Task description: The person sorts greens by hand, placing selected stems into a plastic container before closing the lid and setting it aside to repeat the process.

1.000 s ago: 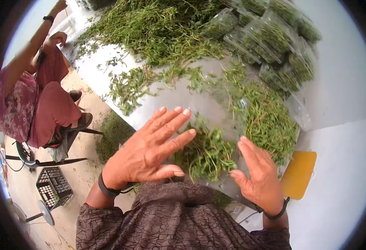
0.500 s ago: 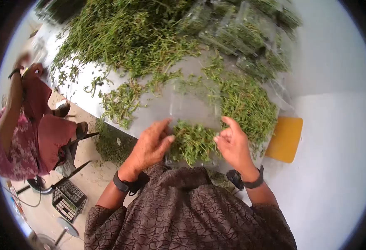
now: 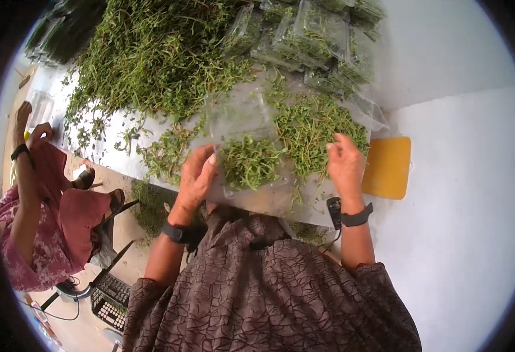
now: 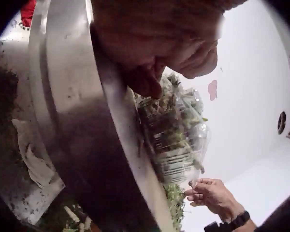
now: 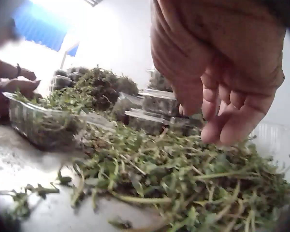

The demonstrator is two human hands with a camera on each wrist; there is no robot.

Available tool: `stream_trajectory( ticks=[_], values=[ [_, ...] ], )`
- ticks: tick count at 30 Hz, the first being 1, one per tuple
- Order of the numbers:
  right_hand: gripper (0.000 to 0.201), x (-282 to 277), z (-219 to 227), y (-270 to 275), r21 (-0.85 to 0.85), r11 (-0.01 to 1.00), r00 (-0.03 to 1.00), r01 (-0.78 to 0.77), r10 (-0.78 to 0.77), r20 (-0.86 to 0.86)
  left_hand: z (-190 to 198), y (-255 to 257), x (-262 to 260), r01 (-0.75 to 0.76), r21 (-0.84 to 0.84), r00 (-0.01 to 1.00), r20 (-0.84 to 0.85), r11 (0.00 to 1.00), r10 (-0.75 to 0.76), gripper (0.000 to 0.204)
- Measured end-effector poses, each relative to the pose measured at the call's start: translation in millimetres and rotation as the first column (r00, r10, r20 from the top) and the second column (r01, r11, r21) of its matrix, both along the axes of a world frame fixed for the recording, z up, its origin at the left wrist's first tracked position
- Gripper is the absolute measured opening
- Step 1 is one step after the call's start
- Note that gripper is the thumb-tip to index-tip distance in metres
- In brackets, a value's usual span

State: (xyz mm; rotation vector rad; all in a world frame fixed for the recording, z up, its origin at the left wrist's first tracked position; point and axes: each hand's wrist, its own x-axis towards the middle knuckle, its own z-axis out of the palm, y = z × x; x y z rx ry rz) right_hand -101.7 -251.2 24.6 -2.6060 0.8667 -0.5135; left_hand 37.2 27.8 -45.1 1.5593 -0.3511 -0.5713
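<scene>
A clear plastic clamshell box (image 3: 234, 189) filled with green leafy sprigs (image 3: 250, 163) sits near the front edge of the table, its transparent lid (image 3: 240, 117) folded back. My left hand (image 3: 196, 180) is at the box's left end, thumb and fingertips right by the rim and loosely bent. Over the loose sprigs (image 3: 313, 126) to the right of the box hovers my right hand (image 3: 346, 167). In the right wrist view, its fingers (image 5: 227, 128) hang bent just above the greens, apart from the thumb, with nothing between them.
A large heap of greens (image 3: 152, 58) covers the back of the table (image 3: 117, 155). Filled clear boxes (image 3: 310, 35) are stacked at the back right. A yellow board (image 3: 389, 167) is beyond the right edge. Another person (image 3: 40, 223) sits at left, near a black crate (image 3: 109, 299).
Both hands came down from spread above the sprigs to the box's two ends. Then my right hand moved right, over the loose greens; the left stayed by the box. The head view shifted.
</scene>
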Motion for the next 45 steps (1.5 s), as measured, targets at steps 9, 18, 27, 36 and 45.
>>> stream_trajectory(
  ticks=[9, 18, 27, 36, 45],
  values=[
    [0.042, -37.2, -11.2, -21.5, -0.029, 0.946, 0.926, 0.324, -0.323, -0.195, -11.0, -2.8, -0.2, -0.04, 0.038, 0.973, 0.227, 0.998, 0.03, 0.034],
    [0.042, -41.3, -20.0, -47.4, 0.002, 0.966, 0.945, 0.257, -0.251, -0.208, -12.9, -7.3, -5.1, -0.143, 0.09, 0.941, 0.322, 0.986, 0.107, 0.033],
    [0.025, -38.6, 0.8, -63.8, 0.293, 0.944, 0.986, 0.15, -0.163, 0.02, -17.9, -6.9, -6.0, -0.203, 0.147, 0.871, 0.478, 0.968, 0.11, 0.029],
    [0.034, -29.6, 6.6, -35.3, -0.036, 0.985, 0.982, 0.168, -0.171, -0.082, -9.3, -8.1, -7.0, -0.19, 0.105, 0.886, 0.446, 0.976, 0.124, 0.026],
    [0.021, -21.6, -22.6, -32.5, -0.318, 0.947, 0.969, 0.038, -0.112, -0.22, -12.7, -8.4, -5.0, -0.143, 0.042, 0.895, 0.433, 0.989, 0.111, 0.024]
  ],
)
